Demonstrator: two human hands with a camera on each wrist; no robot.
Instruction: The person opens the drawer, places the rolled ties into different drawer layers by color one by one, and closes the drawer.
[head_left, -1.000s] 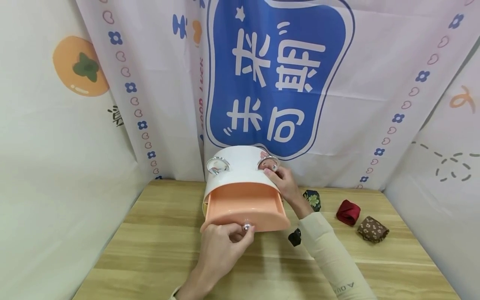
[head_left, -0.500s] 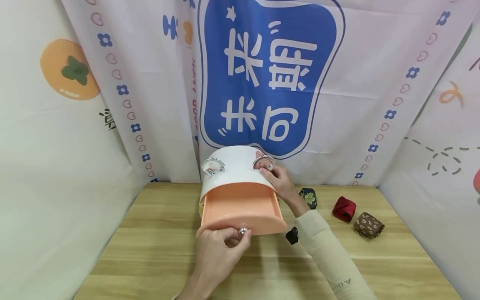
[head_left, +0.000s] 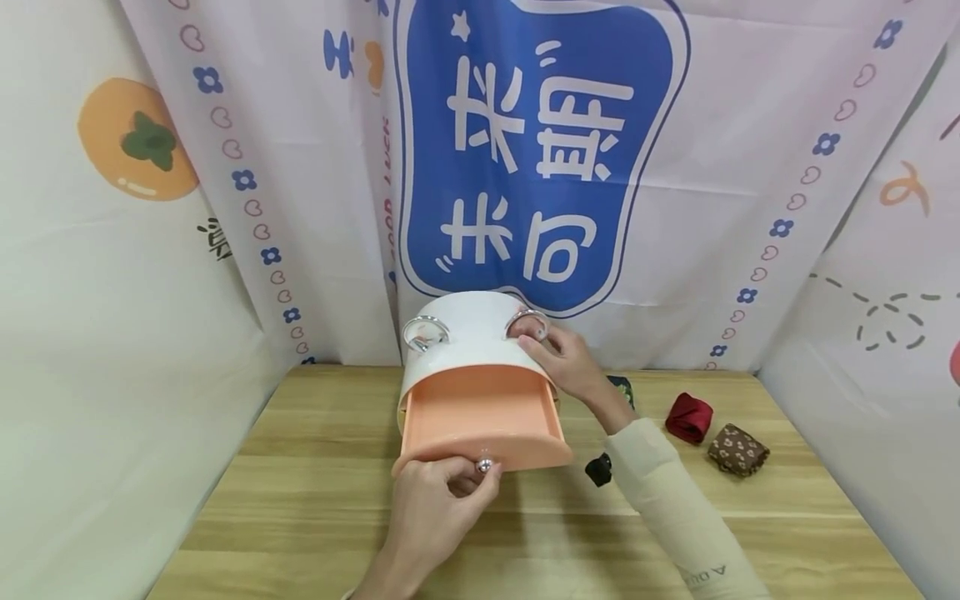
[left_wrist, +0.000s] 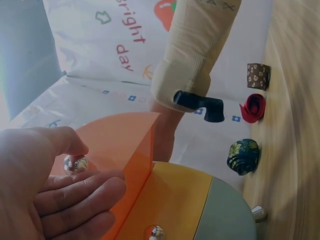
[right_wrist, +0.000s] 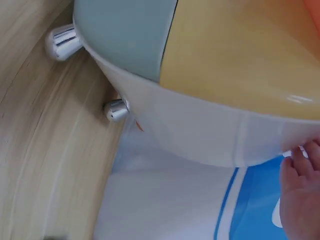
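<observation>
A small white drawer cabinet point(head_left: 474, 329) with two silver rings on top stands against the back curtain. Its peach top drawer point(head_left: 525, 452) is pulled out, and nothing shows inside. The left hand point(head_left: 437, 510) pinches the round silver knob point(head_left: 484, 464) between thumb and index finger, as the left wrist view confirms, the other fingers loosely bent. The right hand point(head_left: 573, 364) grips the cabinet's top right side at the silver ring point(head_left: 527, 313), thumb in front and fingers partly hidden behind. Below the peach drawer, the yellow drawer point(left_wrist: 177, 192) and green drawer point(left_wrist: 227, 212) are closed.
To the right on the wooden table point(head_left: 315, 500) lie a dark green floral roll of cloth point(head_left: 622, 388), a red one point(head_left: 688, 418) and a brown floral one point(head_left: 738, 450). A black device point(left_wrist: 200, 105) sits at the right sleeve. Silver feet point(right_wrist: 64, 42) raise the cabinet.
The left hand has drawn the peach drawer slightly farther out. The right wrist and forearm have shifted a little right, covering more of the green roll. The head view has turned slightly.
</observation>
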